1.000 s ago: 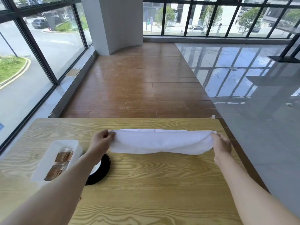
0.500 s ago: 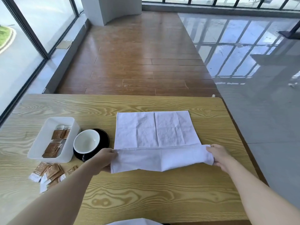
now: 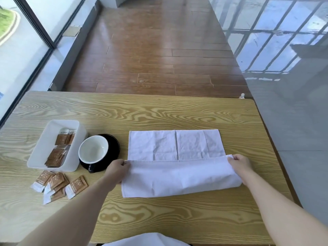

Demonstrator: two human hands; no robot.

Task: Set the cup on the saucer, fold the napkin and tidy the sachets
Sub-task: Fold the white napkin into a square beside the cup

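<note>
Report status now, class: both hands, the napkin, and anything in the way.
Left hand and right hand each pinch a napkin corner, fold half done. Cup on saucer. Loose sachets beside tray, clear of the fold.

You pinch a white cloth napkin [image 3: 177, 164], matt and creased. Your table [image 3: 159, 112] is wood with bold grain and a soft sheen. The cup [image 3: 93, 149] and black saucer [image 3: 113, 144] look glossy. The white tray [image 3: 53, 167] looks like smooth plastic; the sachets [image 3: 58, 183] look like paper.
</note>
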